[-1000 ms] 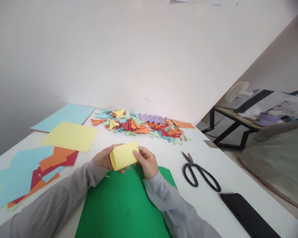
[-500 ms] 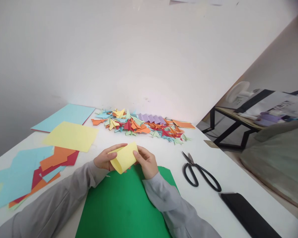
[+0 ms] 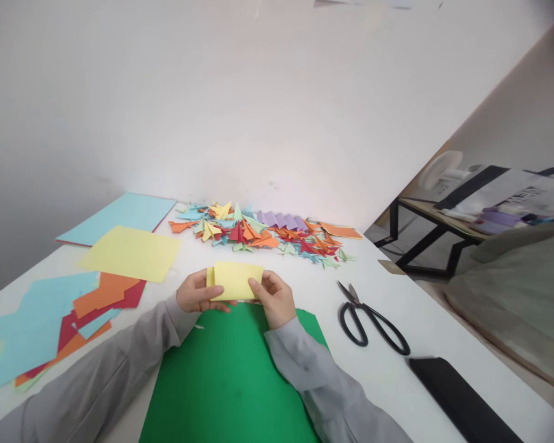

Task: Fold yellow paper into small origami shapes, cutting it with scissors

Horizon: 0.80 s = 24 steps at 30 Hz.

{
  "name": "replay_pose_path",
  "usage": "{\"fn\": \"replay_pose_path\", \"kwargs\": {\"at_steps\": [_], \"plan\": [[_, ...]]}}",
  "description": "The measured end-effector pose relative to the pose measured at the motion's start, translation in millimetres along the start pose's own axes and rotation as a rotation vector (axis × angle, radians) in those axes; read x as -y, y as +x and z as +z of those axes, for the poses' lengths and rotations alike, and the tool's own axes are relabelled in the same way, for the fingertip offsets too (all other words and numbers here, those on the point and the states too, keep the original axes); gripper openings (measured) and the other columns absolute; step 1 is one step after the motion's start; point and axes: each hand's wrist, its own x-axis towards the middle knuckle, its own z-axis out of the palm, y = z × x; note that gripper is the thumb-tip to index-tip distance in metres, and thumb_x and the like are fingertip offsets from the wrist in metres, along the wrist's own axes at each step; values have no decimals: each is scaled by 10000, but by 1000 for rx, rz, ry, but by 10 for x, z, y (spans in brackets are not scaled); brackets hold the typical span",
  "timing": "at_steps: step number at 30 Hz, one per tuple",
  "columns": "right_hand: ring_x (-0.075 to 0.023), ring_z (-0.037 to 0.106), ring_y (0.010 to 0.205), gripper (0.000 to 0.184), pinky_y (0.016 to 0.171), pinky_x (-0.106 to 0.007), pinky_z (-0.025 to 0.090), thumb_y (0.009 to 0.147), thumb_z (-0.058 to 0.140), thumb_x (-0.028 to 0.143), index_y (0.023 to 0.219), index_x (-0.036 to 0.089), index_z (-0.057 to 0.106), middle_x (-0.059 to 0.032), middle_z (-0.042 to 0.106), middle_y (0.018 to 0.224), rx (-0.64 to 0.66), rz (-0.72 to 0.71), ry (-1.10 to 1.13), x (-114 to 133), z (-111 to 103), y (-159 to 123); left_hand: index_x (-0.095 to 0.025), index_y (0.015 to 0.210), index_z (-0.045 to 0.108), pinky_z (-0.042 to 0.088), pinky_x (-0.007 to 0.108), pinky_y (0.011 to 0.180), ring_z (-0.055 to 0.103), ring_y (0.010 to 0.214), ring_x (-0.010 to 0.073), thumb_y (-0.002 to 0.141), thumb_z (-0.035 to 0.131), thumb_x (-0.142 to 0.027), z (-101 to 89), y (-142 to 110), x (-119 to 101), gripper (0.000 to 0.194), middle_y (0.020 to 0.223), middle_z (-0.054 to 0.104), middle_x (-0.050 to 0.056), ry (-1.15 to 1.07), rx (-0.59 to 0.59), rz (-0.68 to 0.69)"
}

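Observation:
A piece of yellow paper (image 3: 238,280), bent over on itself, is held up between my two hands above the far edge of a green sheet (image 3: 231,375). My left hand (image 3: 198,291) pinches its left end, thumb in front and fingers behind. At the right end, my right hand (image 3: 274,298) grips it with the thumb pressed on the front face. The fingers behind the paper are partly hidden. Beyond the hands lies a heap of small folded paper pieces (image 3: 237,232) in several colours, with a purple pleated strip (image 3: 281,221) at its back.
Black-handled scissors (image 3: 369,317) lie to the right, tips pointing away, near a black flat object (image 3: 461,400). On the left are a yellow sheet (image 3: 132,253), a blue sheet (image 3: 120,216) and overlapping coloured paper pieces (image 3: 50,317). A white wall (image 3: 258,111) closes off the back.
The yellow paper has turned from a tilted, open curl to a flatter, level fold facing me. Both hands keep hold of it; my left thumb now sits lower on it.

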Motion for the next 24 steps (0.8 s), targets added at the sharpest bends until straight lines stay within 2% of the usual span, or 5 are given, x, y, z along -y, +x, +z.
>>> {"fn": "replay_pose_path", "kwargs": {"at_steps": [4, 11, 15, 18, 24], "plan": [[-134, 564, 607, 281, 488, -236, 457, 565, 680, 300, 795, 182, 569, -5, 631, 733, 19, -38, 82, -57, -21, 34, -100, 962, 540, 490, 324, 605, 625, 706, 229, 602, 680, -229, 4, 4, 17, 407, 767, 653, 94, 31, -75, 35], [-121, 555, 607, 160, 584, -248, 444, 526, 659, 161, 679, 193, 622, 15, 627, 666, 7, -58, 114, -55, -68, 57, -86, 816, 601, 475, 363, 661, 612, 761, 246, 710, 441, -545, -35, 11, -52, 498, 815, 650, 125, -246, 16, -102], [-148, 561, 637, 79, 559, -261, 444, 564, 636, 177, 638, 199, 652, -17, 630, 699, 150, -99, 25, 78, 4, -43, -141, 837, 562, 480, 304, 575, 616, 666, 188, 648, 602, -416, 55, -5, -14, 336, 883, 615, 68, -171, -36, -180], [-159, 567, 698, 104, 631, -282, 454, 614, 602, 162, 661, 218, 676, -28, 624, 727, 210, -192, -55, 117, 52, -97, -215, 956, 501, 472, 282, 538, 612, 652, 163, 613, 658, -350, 104, -16, 28, 401, 958, 578, 50, -130, -26, -196], [-171, 571, 728, 157, 642, -293, 459, 618, 586, 166, 694, 248, 696, -27, 633, 749, 148, -206, -125, 84, 39, -73, -169, 922, 570, 460, 283, 628, 590, 749, 169, 573, 681, -359, 130, 11, 30, 412, 978, 586, 82, -55, -77, -93]]}}
